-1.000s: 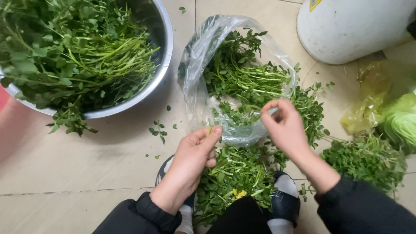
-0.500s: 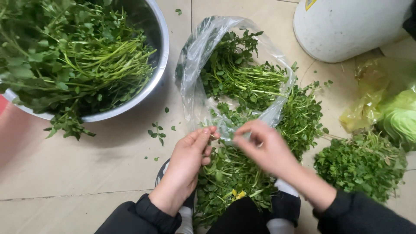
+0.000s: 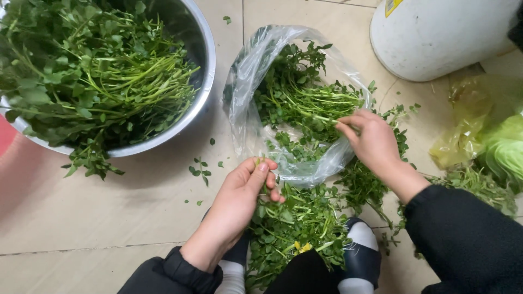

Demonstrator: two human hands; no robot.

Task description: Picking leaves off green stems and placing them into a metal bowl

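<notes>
My left hand [image 3: 242, 190] pinches a small sprig of leafy greens [image 3: 261, 185] between thumb and fingers, just in front of a clear plastic bag [image 3: 256, 71]. The bag lies open on the tiled floor with a bunch of green stems [image 3: 305, 103] inside. My right hand [image 3: 370, 139] reaches into the bag's right side and grips some of those stems with its fingertips. A pile of loose greens [image 3: 299, 223] lies between my feet, below both hands.
A large steel bowl [image 3: 201, 65] heaped with greens stands at the upper left. A white bucket [image 3: 436, 32] is at the upper right. A yellow-green plastic bag [image 3: 485, 130] lies at the right, with more greens [image 3: 474, 188] beside it. Scattered leaves [image 3: 199, 170] dot the floor.
My right hand has moved up and to the right, from next to the left hand at the bag's front rim into the bag. The left hand has stayed near the front rim.
</notes>
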